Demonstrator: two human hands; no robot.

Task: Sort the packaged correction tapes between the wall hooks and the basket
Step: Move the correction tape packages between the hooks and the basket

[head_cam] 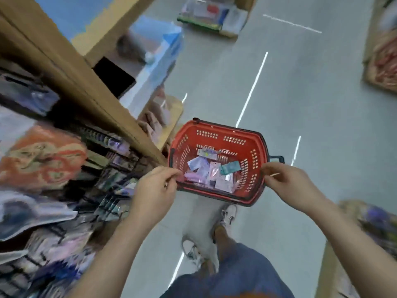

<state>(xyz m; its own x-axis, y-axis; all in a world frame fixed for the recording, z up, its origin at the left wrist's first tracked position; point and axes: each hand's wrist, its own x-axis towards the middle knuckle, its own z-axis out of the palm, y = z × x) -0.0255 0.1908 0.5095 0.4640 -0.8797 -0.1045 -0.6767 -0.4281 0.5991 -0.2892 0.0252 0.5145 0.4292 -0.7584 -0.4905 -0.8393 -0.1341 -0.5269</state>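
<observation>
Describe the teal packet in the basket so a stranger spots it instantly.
Find the red basket on the grey aisle floor. Inside, toward its right side, lies a teal packet. It is the only dark green-blue one among pink and lilac packets.

No text can be read anywhere in the view. The packets [211, 171] in the red basket [217, 134] carry print too small and blurred to make out, as do the hanging packs [111, 162] at the left of the frame.

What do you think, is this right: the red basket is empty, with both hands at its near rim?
Not quite: the head view shows the red basket holds several small packets. The left hand and right hand are at its near rim, as you said.
</observation>
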